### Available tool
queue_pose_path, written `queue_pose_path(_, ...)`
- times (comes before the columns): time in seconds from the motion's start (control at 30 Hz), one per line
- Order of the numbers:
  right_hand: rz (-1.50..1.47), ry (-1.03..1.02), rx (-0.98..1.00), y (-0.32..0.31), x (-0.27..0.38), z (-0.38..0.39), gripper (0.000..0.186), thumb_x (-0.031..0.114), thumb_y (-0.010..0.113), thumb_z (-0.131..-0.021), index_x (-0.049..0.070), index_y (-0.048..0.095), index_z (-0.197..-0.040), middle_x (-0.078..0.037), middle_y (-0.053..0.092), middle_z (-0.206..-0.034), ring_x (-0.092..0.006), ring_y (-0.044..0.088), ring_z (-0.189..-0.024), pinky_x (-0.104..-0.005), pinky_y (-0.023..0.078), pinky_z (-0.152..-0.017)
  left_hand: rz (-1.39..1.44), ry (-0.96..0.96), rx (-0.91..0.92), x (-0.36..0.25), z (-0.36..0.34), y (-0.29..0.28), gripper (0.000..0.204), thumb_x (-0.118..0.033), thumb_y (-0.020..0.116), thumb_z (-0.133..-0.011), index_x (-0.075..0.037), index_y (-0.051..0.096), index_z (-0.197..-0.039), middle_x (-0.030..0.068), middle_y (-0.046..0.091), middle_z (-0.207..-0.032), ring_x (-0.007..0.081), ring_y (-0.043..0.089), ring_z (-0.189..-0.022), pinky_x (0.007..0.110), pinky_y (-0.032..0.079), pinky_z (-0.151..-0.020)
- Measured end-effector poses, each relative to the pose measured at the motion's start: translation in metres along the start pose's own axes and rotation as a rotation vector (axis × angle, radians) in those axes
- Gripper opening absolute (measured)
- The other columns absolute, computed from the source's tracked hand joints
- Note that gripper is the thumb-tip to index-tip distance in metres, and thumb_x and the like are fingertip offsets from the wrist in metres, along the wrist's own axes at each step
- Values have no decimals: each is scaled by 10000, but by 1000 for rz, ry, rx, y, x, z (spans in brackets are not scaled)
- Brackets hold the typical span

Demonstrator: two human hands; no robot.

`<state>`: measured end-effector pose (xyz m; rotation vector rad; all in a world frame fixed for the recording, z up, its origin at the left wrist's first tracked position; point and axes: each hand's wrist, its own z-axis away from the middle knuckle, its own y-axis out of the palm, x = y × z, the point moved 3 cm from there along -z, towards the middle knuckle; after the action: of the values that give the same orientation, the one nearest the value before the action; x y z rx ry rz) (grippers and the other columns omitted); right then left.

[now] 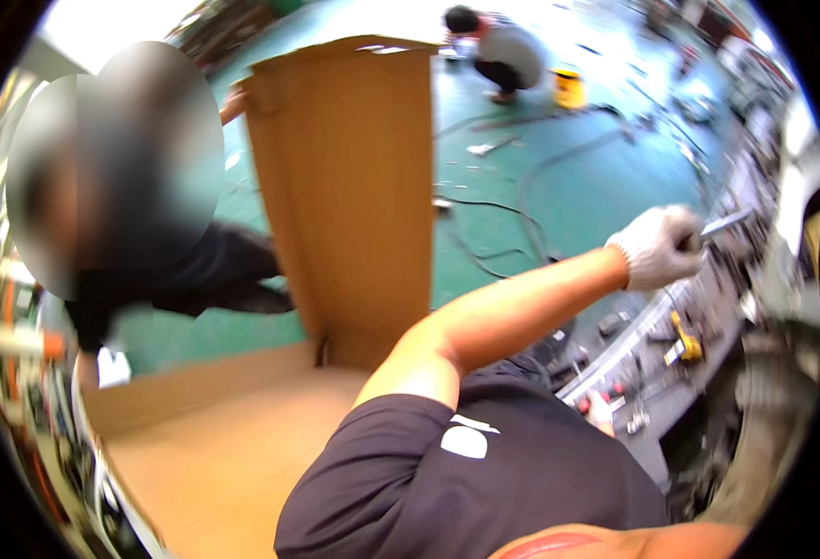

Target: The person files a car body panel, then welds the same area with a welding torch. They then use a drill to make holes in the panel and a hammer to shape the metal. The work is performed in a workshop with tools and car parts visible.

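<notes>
My left arm reaches across to the right. In a white knit glove, my left hand (659,248) is closed around a slim grey metal tool (728,224), whose exact kind is blurred. The tool's tip points at the metal parts of a vehicle-like assembly (787,270) on the right. Lower down, partly hidden by my torso, my right hand (600,413) appears closed on a red-handled tool (617,389). Just past it, a yellow and black power tool (683,341) lies on a grey surface (652,382) among small metal parts.
A large open cardboard box (345,186) stands on my left, beside another person (116,177) in dark clothes. Cables (531,200) trail over the green floor (470,224). Farther off, someone crouches (508,56) near a yellow bucket (569,88). Cluttered shelving (23,373) lines the left edge.
</notes>
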<state>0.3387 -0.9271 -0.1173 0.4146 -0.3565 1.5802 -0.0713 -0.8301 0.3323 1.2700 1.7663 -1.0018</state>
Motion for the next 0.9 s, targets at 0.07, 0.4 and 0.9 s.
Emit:
queue_pose_path(0.07,74,-49,-180,3,3,7,200,138,687,-892,115,553,-745,-9,551,-625,-152,531,-504,-332,418,-474,111,240,-73,-52,-38,13,180,-177,715,-848,-21,673,-928,182,656,-818,327,644,-694,418,532,-665)
queue_pose_path(0.4,80,-461,-516,62,17,151,341,395,736,-866,60,704,-816,-66,684,-697,-185,659,-615,-383,527,-605,680,-1025,348,121,79,66,206,-32,650,-861,-13,694,-1062,69,620,-685,183,579,-556,304,448,-515)
queue_pose_path(0.9,-716,-861,-652,20,78,253,263,147,680,-921,24,633,-1149,-73,678,-786,-164,638,-638,-316,503,-570,623,-566,653,39,-5,232,282,-26,599,-926,-15,630,-1206,46,608,-843,97,498,-555,249,376,-498)
